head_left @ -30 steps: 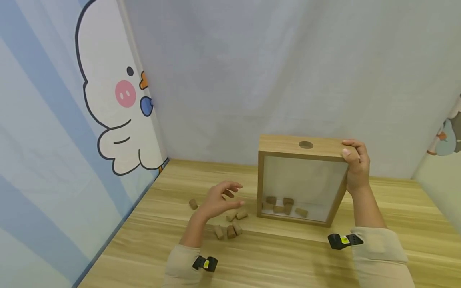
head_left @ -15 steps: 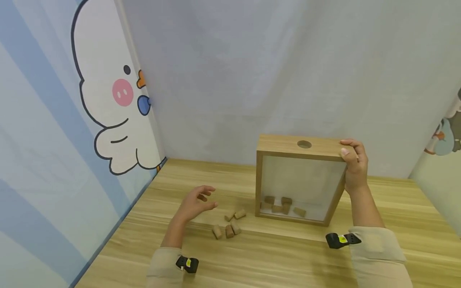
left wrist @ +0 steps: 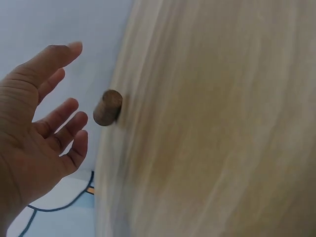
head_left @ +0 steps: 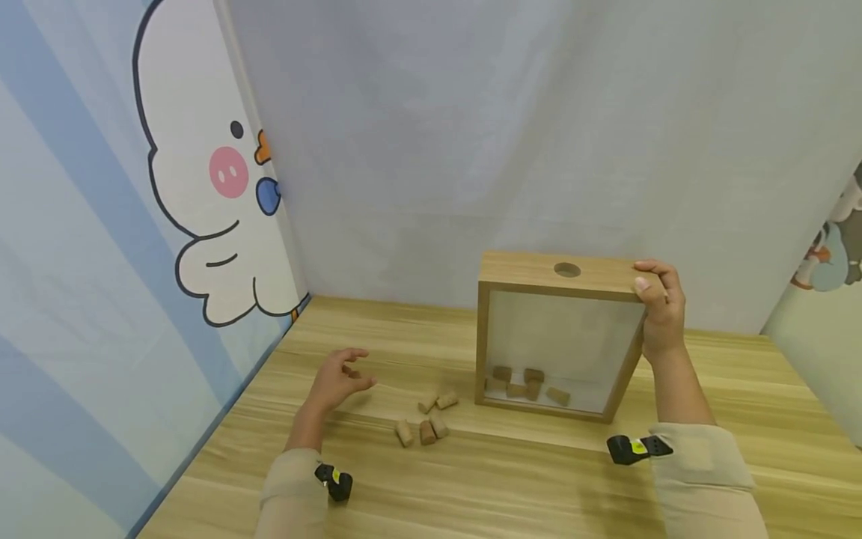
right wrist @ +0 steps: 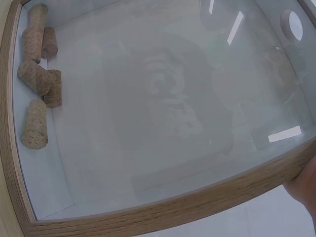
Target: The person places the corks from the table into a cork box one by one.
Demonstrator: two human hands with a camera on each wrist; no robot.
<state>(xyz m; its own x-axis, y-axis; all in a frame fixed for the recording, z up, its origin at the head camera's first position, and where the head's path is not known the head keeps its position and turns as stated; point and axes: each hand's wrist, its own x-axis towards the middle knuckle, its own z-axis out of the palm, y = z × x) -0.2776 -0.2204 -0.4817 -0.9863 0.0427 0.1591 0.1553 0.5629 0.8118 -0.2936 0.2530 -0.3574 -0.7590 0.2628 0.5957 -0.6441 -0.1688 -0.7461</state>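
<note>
My left hand [head_left: 334,382] hovers over the left of the table with its fingers loosely spread and nothing held. In the left wrist view a brown cork [left wrist: 107,107] stands just beyond the fingertips; in the head view the hand covers it. With my right hand [head_left: 664,318] I grip the top right corner of an upright wooden-framed box [head_left: 525,269], thumb in front and fingers over the top. Its front is clear, and a round hole [head_left: 567,269] pierces the top. Several corks [right wrist: 34,126] lie at the bottom inside.
Several loose corks [head_left: 427,432] lie in a small group on the wooden table [head_left: 512,479], between my left hand and the box. A pale curtain [head_left: 404,150] hangs behind the table, and a cartoon-printed curtain [head_left: 195,187] borders its left side.
My left hand has moved left, away from the loose group and over to the lone cork. My right hand keeps its grip on the box.
</note>
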